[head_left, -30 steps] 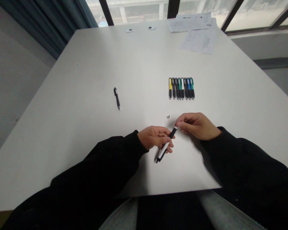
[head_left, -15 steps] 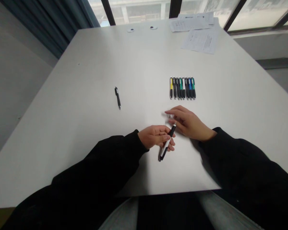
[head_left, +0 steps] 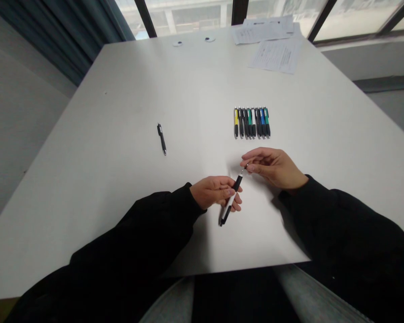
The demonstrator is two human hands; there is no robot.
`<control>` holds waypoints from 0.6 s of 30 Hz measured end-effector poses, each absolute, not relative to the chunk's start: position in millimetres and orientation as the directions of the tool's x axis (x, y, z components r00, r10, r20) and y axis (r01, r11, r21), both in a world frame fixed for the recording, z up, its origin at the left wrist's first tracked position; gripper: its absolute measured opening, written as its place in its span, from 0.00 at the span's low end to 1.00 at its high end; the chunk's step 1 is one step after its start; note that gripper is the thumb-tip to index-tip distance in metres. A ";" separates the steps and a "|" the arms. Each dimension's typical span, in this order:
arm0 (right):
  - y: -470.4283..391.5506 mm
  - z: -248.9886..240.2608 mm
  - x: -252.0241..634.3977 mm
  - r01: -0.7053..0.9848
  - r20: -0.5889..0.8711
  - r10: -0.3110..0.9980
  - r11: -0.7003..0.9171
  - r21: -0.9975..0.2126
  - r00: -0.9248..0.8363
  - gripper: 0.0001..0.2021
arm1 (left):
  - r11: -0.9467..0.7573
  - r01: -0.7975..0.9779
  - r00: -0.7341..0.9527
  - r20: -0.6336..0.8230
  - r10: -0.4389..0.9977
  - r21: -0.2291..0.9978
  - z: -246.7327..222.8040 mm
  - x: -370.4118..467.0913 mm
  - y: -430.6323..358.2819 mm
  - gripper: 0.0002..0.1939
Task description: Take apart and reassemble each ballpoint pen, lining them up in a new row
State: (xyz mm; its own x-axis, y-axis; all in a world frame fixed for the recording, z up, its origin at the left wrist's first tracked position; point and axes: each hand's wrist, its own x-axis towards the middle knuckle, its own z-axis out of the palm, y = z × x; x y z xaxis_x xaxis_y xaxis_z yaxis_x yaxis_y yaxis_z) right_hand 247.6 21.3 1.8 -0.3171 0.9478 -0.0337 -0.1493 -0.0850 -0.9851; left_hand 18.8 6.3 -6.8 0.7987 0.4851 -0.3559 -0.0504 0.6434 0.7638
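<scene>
Between the thumb and fingers of my left hand is a white-and-black pen, slanted with its black grip end up and to the right. My right hand pinches a small dark-and-silver pen tip between thumb and fingertips. This tip sits right at the upper end of the pen; whether the two touch I cannot tell. Beyond my right hand lies a row of several pens side by side, with yellow, black, green, white and blue barrels. A single black pen lies apart to the left.
The white table reaches from my lap to the window. Printed papers lie at its far right corner. Two small white oval pieces with dark centres are at the far edge. A blue-grey curtain hangs at the left.
My right hand has closed its fingers on the small tip and brought it to the pen's upper end. The left hand keeps its hold on the pen. The whole view has shifted slightly.
</scene>
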 end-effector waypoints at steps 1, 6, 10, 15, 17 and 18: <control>21.0 2.2 246.6 -0.166 -0.037 0.945 -0.095 -0.982 -0.326 0.14 | 0.642 -0.048 0.798 -0.357 0.485 0.766 -6.3 19.0 6.3 0.20; 18.5 6.4 242.0 -0.171 -0.046 0.932 -0.114 -0.979 -0.359 0.12 | 0.647 -0.039 0.801 -0.364 0.475 0.761 -4.0 19.6 6.5 0.21; 16.5 8.1 241.7 -0.106 -0.061 0.908 -0.115 -0.988 -0.415 0.11 | 0.641 -0.032 0.807 -0.359 0.469 0.767 -4.9 19.1 7.3 0.20; 15.2 10.8 242.9 -0.008 -0.064 0.888 -0.076 -0.997 -0.455 0.10 | 0.627 -0.020 0.823 -0.343 0.452 0.779 -6.8 17.9 7.1 0.20; 14.9 12.6 242.0 0.063 -0.066 0.878 -0.040 -0.997 -0.475 0.09 | 0.622 -0.016 0.831 -0.336 0.444 0.783 -6.7 17.6 6.8 0.19; 14.8 13.5 241.1 0.100 -0.066 0.872 -0.019 -0.995 -0.486 0.10 | 0.623 -0.013 0.834 -0.335 0.438 0.782 -6.5 17.6 6.8 0.19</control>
